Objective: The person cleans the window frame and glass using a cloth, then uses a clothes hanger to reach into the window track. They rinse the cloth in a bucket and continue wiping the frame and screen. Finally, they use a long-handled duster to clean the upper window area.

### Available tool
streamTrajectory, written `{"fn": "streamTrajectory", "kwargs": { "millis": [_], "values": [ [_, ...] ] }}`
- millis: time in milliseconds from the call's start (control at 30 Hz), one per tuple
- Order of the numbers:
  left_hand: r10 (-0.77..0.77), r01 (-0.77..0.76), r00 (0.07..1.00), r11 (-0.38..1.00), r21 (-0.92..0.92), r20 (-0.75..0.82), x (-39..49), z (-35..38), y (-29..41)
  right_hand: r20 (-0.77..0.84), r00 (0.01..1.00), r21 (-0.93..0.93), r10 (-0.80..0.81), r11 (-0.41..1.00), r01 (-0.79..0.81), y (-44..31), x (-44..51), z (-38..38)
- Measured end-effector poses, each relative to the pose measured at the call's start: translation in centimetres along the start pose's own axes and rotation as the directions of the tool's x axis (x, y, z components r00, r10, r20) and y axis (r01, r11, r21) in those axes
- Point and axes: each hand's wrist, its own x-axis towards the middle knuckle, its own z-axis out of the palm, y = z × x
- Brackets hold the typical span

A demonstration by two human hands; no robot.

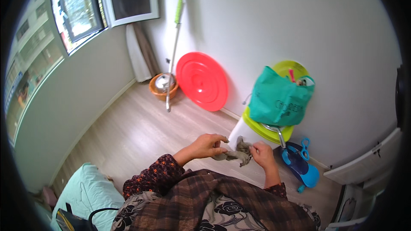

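Observation:
A crumpled grey-brown cloth (243, 155) hangs between my two hands, above the floor and in front of the white bin. My right hand (263, 154) pinches its right side between thumb and fingers. The left end of the cloth lies under the thumb of my left hand (205, 146), whose index finger is bent and stands apart from the thumb. My palm hides part of that hold. Just beyond my hands, the white bin with a lime-green rim (253, 128) bears a green fabric bag (277, 99) with writing on it.
Against the wall lean a large red plastic lid (202, 81) and a pole with a green grip (176, 35). An orange basin (157, 93) holds a metal lid. Blue plastic gear (300, 166) lies at right by a white door (362, 154). A mint-green cushion (86, 195) is at lower left.

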Motion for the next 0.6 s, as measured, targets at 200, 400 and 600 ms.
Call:
{"fn": "streamTrajectory", "kwargs": {
  "millis": [200, 400, 600],
  "values": [
    [-0.320, 0.301, 0.915, 0.947, -0.113, -0.245, -6.6, -9.6, -5.7, 0.160, 0.987, 0.728, 0.027, 0.672, -0.136, -10.0, 13.0, 11.1],
    [-0.067, 0.136, 0.866, 0.985, 0.105, -0.495, -7.6, -16.9, -11.6, 0.556, 0.770, 0.551, -0.312, 0.832, -0.060, -18.1, 22.2, 19.2],
    [-0.455, 0.384, 0.841, 0.883, -0.270, -0.293, -8.1, -25.8, -19.8, 0.417, 0.704, 0.481, -0.574, 0.797, 0.365, -22.6, 33.8, 27.1]
  ]
}}
